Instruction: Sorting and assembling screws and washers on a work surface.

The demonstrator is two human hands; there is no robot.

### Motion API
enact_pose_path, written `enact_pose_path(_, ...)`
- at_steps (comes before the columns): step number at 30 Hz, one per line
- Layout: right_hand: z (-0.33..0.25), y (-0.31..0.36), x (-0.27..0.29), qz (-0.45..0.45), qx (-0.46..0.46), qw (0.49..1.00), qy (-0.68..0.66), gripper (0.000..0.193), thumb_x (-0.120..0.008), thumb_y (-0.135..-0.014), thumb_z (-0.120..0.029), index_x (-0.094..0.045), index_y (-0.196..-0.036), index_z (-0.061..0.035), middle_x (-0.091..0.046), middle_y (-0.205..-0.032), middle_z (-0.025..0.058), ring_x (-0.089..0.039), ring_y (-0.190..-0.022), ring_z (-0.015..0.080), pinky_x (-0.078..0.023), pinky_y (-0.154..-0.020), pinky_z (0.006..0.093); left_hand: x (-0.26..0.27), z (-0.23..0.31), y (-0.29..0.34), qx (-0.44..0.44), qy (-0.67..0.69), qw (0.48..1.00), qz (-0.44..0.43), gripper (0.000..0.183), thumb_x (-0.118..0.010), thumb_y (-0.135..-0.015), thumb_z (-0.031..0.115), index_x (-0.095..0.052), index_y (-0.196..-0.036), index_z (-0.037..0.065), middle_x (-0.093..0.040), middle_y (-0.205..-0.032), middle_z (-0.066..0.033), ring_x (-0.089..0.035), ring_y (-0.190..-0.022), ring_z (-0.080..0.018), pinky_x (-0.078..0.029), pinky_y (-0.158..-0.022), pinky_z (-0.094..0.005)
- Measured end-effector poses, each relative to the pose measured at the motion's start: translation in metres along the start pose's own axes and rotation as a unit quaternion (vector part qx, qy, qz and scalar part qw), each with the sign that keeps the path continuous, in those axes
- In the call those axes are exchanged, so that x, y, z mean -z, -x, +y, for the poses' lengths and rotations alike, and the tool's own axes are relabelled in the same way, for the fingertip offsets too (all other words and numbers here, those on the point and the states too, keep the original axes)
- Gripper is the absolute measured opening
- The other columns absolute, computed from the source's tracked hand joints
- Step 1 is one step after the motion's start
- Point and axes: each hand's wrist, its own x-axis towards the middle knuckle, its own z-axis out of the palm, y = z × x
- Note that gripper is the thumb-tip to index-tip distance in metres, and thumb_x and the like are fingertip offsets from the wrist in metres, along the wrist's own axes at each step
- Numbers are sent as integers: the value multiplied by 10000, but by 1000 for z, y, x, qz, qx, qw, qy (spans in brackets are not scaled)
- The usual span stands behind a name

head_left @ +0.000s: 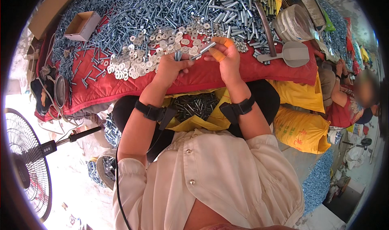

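Note:
Both my hands meet over the front of the red quilted cloth (99, 86), close to the washers. My left hand (168, 68) is closed around a few bolts (178, 55), their ends poking up past the fingers. Orange covers wrap the thumb and a finger of my right hand (229, 62), which pinches a shiny metal sleeve (208, 48). The sleeve slants down toward my left fingertips, where a thin bolt shank seems to line up with it; how far it goes in cannot be made out. Flat round washers (133, 64) lie scattered just beyond my left hand.
Loose bolts (133, 19) and metal sleeves (229, 13) heap across the far side. A grey scoop (295, 54), white bucket (293, 23) and small open box (83, 26) surround them. A yellow bag of bolts (194, 106) sits between my knees. A fan (28, 165) stands left; another person (340, 96) sits right.

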Motion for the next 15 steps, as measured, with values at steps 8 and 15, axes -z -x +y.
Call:
enact_pose_path(8,0,20,16,-8,-69,997,19,190,-554,-828,-28,-504,-1008,7,-613,-899,125,-652,-776,227,-533,-617,263,-3,9,9,16,35,998,-49,192,-647,-789,86,-599,-929,-36,-612,-671,-67,-551,-492,-93,-437,-399,-189)
enact_pose_path(15,9,32,28,-67,-173,968,-169,161,-586,-829,-89,-531,-957,-8,-632,-896,154,-657,-759,263,-545,-623,277,7,8,7,-41,172,969,-171,477,-636,-809,345,-541,-1086,-32,-518,-562,-18,-391,-375,-46,-282,-339,-162)
